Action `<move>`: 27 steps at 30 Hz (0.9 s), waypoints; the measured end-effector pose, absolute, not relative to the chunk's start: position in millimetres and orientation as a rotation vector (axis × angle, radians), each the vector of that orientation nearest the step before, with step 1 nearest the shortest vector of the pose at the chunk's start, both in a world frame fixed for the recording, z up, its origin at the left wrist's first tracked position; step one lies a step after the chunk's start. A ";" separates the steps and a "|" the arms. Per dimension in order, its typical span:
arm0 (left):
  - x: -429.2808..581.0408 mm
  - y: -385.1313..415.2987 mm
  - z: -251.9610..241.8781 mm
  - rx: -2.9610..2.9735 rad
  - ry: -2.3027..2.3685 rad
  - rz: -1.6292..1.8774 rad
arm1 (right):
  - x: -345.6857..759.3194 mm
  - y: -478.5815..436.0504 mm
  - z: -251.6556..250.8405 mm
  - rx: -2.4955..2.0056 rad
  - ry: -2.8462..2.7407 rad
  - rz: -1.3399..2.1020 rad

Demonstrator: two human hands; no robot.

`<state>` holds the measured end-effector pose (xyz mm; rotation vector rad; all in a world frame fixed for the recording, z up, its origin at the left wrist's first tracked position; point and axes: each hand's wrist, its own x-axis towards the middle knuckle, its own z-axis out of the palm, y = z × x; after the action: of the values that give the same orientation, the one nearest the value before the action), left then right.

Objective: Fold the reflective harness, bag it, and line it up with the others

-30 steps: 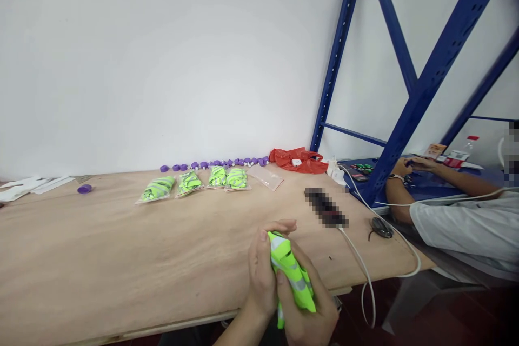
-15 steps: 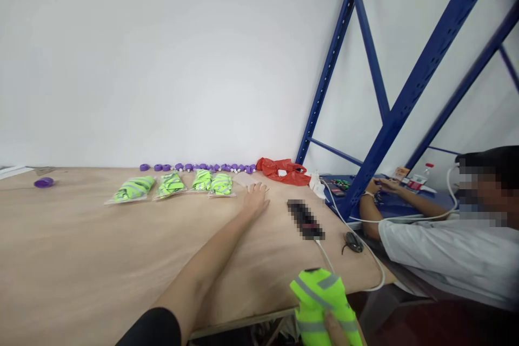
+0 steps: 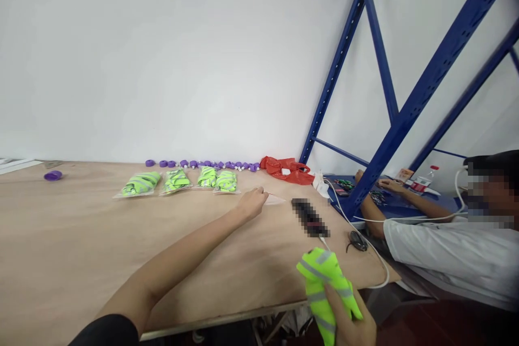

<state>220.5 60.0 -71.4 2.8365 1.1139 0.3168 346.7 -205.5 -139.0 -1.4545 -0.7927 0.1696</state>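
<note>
My left hand (image 3: pixel 253 203) reaches over the table, its fingers closed on the edge of a flat clear plastic bag (image 3: pixel 275 200). Near the front edge, my right hand (image 3: pixel 353 320) grips a folded neon-yellow reflective vest (image 3: pixel 320 275) with grey stripes, the thumb lying across it. Left of my left hand, several similar bundles lie packed in clear bags, among them a bagged vest (image 3: pixel 226 181) and a larger bagged vest (image 3: pixel 141 184) farther left.
Several purple round pieces (image 3: pixel 194 164) line the wall, with a purple cup-like piece (image 3: pixel 52 175) at far left. A red plastic bag (image 3: pixel 287 170), a cabled phone (image 3: pixel 310 217) and a dark mouse-like object (image 3: pixel 358 240) lie rightward. Beyond the blue rack (image 3: pixel 377 162), a person works.
My left hand has gone from lying spread on the clear bag to gripping it, and has drawn it towards me. My right hand has raised the vest slightly, and more of that hand shows.
</note>
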 end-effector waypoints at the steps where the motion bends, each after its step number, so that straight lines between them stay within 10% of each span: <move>1: 212.1 49.1 -69.3 2.864 1.079 0.319 | 345.4 -196.1 -132.7 -1.466 -0.815 0.135; 11: 137.3 -42.3 -45.1 2.909 0.855 0.481 | 324.8 -129.8 -77.9 -1.304 -2.013 -0.526; 27: 53.0 -26.8 -46.2 2.876 0.498 0.578 | 264.5 -118.4 -85.3 -1.109 -1.943 0.115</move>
<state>53.0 -26.8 -46.2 2.8764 0.4981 0.5783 264.5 -118.4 -85.3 -1.1086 -1.9429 0.1152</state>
